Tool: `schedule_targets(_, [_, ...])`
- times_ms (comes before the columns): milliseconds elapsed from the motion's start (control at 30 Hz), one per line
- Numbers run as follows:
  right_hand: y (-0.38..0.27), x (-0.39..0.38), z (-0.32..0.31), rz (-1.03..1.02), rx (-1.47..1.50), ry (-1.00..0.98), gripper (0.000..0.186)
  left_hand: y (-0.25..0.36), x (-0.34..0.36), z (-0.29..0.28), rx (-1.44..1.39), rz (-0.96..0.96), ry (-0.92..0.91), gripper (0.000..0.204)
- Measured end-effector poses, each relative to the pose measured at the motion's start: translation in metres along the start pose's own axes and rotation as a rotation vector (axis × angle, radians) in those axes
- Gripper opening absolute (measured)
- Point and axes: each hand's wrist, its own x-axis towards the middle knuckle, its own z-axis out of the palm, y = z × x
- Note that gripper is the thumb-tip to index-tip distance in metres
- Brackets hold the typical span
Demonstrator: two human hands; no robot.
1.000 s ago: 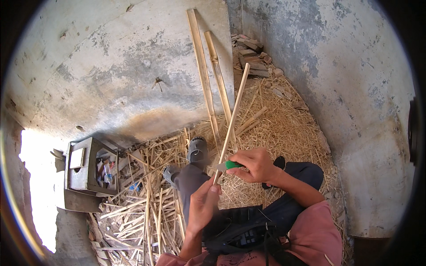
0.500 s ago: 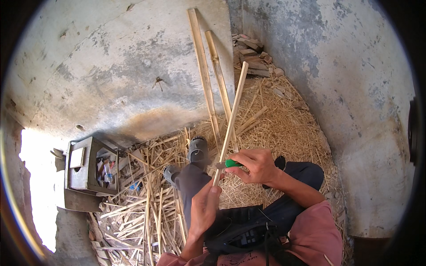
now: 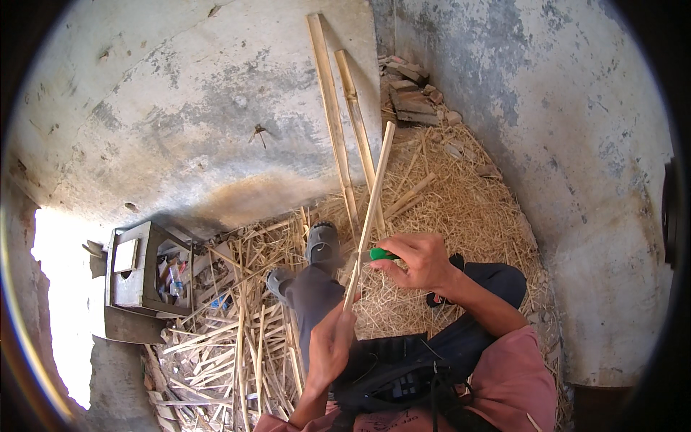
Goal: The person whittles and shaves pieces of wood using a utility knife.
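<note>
Left hand grips strip low; right hand, beside it, clasps green-handled tool — apparently bladed.

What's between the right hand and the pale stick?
Head view: the green-handled tool, held in the right hand and pointing toward the pale stick. Its end nearest the stick is blurred, so contact can't be told.

We hold long, narrow, pale stick near lower end, slanting, top leaning right. We also grip green-handled knife, level with stick's lower half, on its right; blade blurred, contact we cannot tell.
</note>
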Motion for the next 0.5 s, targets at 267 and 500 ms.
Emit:
schedule_targets(267, [0.008, 0.005, -0.004, 0.079, -0.019, -0.018, 0.030, 0.004, -0.012, -0.002, -0.034, -0.080, 0.025, 0.037])
schedule_targets(500, [0.061, 0.018, -0.030, 0.231, -0.151, 0.118, 0.038, -0.020, -0.042, -0.007, -0.104, -0.138, -0.057, 0.038])
